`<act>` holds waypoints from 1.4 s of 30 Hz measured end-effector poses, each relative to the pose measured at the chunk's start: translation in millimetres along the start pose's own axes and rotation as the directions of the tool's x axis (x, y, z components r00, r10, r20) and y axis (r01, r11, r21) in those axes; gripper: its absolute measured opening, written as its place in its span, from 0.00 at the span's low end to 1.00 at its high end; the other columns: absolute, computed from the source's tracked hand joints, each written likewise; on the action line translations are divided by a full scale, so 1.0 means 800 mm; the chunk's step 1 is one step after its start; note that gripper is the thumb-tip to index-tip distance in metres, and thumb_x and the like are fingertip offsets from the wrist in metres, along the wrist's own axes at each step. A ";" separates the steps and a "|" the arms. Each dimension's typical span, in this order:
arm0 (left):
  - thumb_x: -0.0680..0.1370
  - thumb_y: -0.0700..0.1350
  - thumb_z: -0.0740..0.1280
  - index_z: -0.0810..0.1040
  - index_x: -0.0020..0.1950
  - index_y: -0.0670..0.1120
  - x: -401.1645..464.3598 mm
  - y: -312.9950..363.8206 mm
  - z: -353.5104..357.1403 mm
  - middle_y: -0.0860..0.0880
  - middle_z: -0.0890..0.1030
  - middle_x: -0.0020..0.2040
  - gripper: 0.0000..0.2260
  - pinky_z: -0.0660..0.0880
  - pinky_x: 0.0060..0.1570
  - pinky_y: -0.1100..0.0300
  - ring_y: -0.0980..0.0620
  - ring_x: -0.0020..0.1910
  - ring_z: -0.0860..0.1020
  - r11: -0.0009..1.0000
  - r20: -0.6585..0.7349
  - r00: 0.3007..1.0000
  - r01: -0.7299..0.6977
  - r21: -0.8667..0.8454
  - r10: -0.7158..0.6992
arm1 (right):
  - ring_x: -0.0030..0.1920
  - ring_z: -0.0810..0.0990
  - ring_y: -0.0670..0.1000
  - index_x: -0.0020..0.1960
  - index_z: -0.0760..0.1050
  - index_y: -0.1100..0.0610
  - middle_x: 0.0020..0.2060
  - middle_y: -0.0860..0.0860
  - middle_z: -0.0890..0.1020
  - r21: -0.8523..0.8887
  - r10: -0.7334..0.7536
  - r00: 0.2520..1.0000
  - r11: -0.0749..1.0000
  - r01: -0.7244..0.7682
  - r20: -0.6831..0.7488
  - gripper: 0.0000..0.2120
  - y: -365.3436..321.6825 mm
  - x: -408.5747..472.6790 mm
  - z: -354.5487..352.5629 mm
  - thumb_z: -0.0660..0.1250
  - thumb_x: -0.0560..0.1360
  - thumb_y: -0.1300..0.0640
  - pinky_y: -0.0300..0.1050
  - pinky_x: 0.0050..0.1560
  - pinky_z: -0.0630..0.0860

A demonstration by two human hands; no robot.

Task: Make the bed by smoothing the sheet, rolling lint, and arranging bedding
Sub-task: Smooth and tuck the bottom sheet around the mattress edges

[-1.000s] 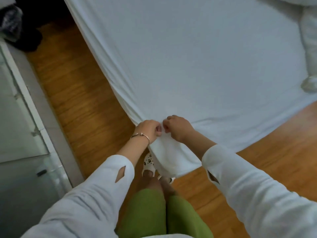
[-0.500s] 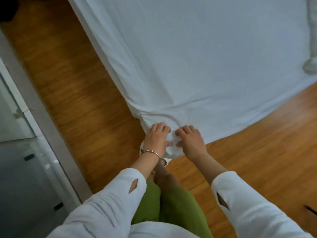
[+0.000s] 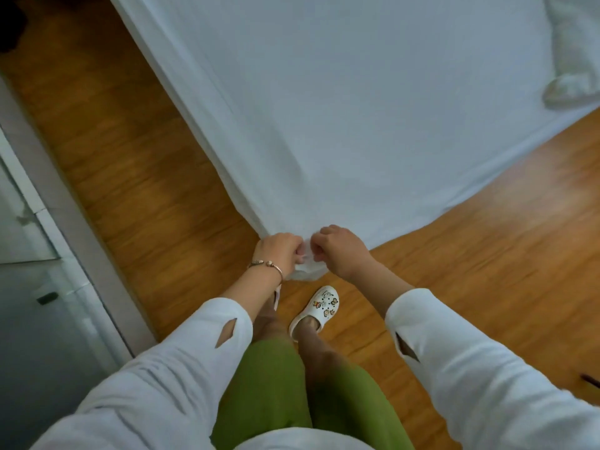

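Note:
A white sheet point(image 3: 341, 102) covers the bed and comes to a corner just in front of me. My left hand point(image 3: 279, 253), with a bracelet on its wrist, is closed on that corner from the left. My right hand point(image 3: 337, 250) pinches the same corner from the right, knuckles up. A small bunch of cloth hangs below and between the two fists. The sheet runs taut and mostly smooth away from the corner. A rolled white piece of bedding point(image 3: 571, 60) lies on the bed at the far right.
Wooden floor point(image 3: 130, 151) runs along both sides of the bed corner. A grey sill and glass panel point(image 3: 39, 222) line the left. My feet in white clogs point(image 3: 319, 308) stand right below the corner. A dark object point(image 3: 9, 27) sits at the top left.
My hands turned from flat, fingers pressing the corner down, into fists gripping it. The sheet's wrinkles near the corner have pulled smoother, and one foot stepped back into view.

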State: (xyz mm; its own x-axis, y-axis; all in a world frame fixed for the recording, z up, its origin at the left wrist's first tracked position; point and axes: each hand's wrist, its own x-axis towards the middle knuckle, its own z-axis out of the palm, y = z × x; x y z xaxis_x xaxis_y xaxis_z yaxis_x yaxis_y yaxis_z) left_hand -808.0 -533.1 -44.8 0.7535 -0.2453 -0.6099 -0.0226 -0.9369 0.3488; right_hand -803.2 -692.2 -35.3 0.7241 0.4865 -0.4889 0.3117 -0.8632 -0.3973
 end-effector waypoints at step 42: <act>0.75 0.52 0.62 0.81 0.54 0.49 0.266 0.281 -0.061 0.47 0.81 0.51 0.13 0.75 0.48 0.52 0.44 0.50 0.79 0.826 -0.497 0.675 -0.533 0.181 0.545 | 0.58 0.74 0.52 0.58 0.78 0.50 0.55 0.50 0.78 0.321 0.375 0.848 0.910 -0.261 -0.374 0.13 0.387 0.000 -0.203 0.61 0.77 0.59 0.50 0.50 0.75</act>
State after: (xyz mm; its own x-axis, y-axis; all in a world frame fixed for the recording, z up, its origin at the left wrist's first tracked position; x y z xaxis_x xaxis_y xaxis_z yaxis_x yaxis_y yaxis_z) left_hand -620.9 -784.1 -61.4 0.8233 -0.5521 0.1320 -0.5394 -0.6885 0.4847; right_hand -606.5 -981.4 -32.0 0.9613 0.0382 -0.2729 -0.1027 -0.8693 -0.4836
